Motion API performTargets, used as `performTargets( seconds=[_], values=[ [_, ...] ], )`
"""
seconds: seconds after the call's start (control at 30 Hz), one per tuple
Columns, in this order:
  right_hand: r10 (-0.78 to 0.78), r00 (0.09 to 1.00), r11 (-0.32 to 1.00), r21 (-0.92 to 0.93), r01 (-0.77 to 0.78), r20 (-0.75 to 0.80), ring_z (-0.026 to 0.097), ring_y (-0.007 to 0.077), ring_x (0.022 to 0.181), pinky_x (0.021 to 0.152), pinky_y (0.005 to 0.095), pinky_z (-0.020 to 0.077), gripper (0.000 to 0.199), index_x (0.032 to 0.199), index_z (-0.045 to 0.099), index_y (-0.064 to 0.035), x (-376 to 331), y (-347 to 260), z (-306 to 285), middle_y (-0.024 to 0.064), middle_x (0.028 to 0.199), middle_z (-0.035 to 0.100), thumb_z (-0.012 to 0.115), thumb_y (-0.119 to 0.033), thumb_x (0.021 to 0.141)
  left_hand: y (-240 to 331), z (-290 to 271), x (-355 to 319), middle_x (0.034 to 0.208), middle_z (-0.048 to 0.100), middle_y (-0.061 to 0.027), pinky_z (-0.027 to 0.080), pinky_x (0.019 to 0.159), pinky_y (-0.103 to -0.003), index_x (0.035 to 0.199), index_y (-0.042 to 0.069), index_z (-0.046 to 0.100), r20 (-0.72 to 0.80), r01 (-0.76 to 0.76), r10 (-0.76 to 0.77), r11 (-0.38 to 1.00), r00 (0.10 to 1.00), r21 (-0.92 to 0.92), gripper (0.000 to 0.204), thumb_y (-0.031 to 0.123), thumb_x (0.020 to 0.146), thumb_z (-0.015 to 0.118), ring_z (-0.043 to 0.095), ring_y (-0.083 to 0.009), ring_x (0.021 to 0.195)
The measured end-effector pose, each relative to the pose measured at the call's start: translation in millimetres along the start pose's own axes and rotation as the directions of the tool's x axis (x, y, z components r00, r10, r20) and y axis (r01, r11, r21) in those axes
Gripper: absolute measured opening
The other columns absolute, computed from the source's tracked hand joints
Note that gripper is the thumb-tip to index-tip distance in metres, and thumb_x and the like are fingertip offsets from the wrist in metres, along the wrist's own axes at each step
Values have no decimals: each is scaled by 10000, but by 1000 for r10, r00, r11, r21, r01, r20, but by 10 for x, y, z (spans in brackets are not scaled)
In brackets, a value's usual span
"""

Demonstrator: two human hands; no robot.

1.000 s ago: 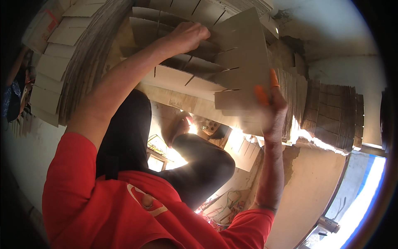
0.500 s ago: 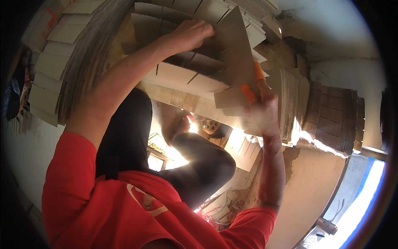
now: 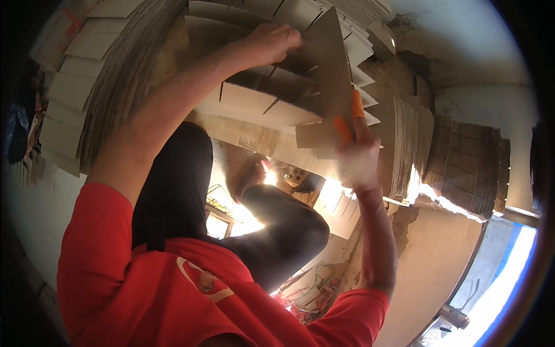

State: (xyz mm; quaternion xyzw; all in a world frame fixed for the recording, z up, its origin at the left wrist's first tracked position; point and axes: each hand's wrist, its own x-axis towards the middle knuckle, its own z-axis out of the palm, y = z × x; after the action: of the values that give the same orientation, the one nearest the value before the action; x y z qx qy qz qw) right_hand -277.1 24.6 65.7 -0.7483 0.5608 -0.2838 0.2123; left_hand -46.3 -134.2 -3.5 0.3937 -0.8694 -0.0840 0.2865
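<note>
My right hand (image 3: 361, 151), with orange covers on two fingers, grips a grey-brown cardboard strip (image 3: 328, 63) by its lower right edge. The strip stands steeply tilted over a grid of slotted cardboard dividers (image 3: 263, 107). Up at the strip's left side is my left hand (image 3: 273, 45), its fingers curled closed above the dividers. Whatever lies between those fingertips is hidden from view. Long slots show in the near dividers, which stand in rows on a wooden board (image 3: 260, 140).
Tall stacks of cut cardboard (image 3: 110, 87) rise at the left. More stacks (image 3: 462, 162) stand at the right by a bright opening. Below the board are my bent legs (image 3: 283, 231), tangled cords (image 3: 315, 292) and a slotted sheet (image 3: 337, 214). A can (image 3: 454, 316) lies lower right.
My right hand has shifted slightly left with the cardboard strip, which now leans a little more upright. My left hand has moved up and right a little, still closed.
</note>
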Motion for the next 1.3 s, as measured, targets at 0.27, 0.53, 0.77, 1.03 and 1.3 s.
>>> performTargets(
  seconds=[0.27,0.53,0.77,1.03,1.3],
  values=[
    [5,978,987,-158,28,209,596,298,533,507,380,468,527,1387,380,-36,-48,240,135,201,731,633,568,-100,900,-106,-134,300,703,559,-137,413,602,-413,866,-2,599,-110,22,-32,996,993,-89,133,60,774,672,527,-286,623],
    [-217,976,846,-499,190,4,611,288,643,546,370,480,454,1270,505,12,-160,238,15,161,845,631,640,-149,867,74,-440,29,923,651,-118,481,755,-343,1034,5,628,-150,109,-138,976,979,-186,259,60,788,685,615,-231,864],
    [56,893,457,-784,-421,-447,534,305,920,831,397,458,463,1208,529,-23,-798,1273,-568,142,1107,579,659,-266,836,780,-903,-913,933,670,-130,504,668,-317,1006,-33,634,-390,-70,38,995,920,-69,308,-46,712,727,601,-245,789],
    [284,853,629,-587,-510,-437,578,375,924,757,443,459,385,981,546,-37,-718,1507,-869,184,936,628,757,-238,730,824,-729,-1297,963,671,-122,517,744,-303,997,-29,654,-360,92,-157,977,920,-191,275,-42,730,721,628,-227,882],
    [247,631,649,-358,-671,-736,603,418,908,765,484,460,414,1045,550,-70,-576,927,-969,179,957,654,612,-434,860,704,-666,-1412,962,668,-111,516,759,-334,1013,-13,654,-348,72,-105,992,932,-108,320,-9,705,742,616,-266,920]
  ],
)
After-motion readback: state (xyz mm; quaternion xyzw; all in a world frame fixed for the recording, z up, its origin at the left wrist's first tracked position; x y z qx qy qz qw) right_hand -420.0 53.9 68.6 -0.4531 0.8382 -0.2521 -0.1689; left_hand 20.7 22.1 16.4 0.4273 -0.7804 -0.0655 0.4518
